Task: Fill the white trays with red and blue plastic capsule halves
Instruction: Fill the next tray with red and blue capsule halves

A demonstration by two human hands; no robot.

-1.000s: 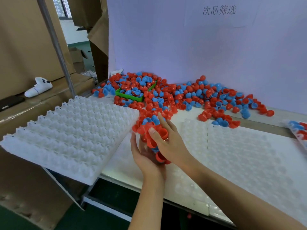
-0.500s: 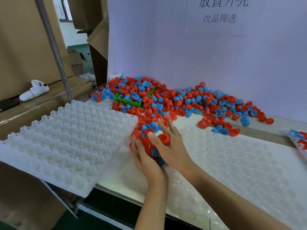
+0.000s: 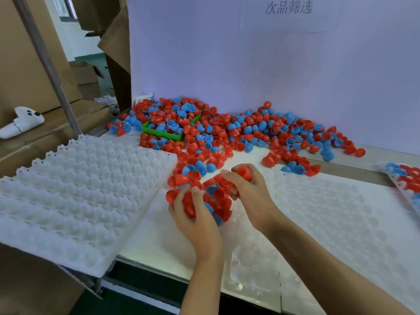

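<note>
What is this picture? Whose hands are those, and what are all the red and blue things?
A person wears a camera on the head, so you look down at their own two hands. The left hand cups a bunch of capsule halves, little red and blue plastic cups. The right hand holds one red half. A big pile of them lies on the table by the wall, some in a green box. The bumpy white trays have no halves in them yet.

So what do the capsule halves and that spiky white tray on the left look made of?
Capsule halves: apparently hard moulded plastic, glossy, since light glints off the smooth red and blue shells. White tray: looks like thin formed plastic or foam, matte to slightly translucent, with soft-edged moulded cones; I can't tell which.
</note>
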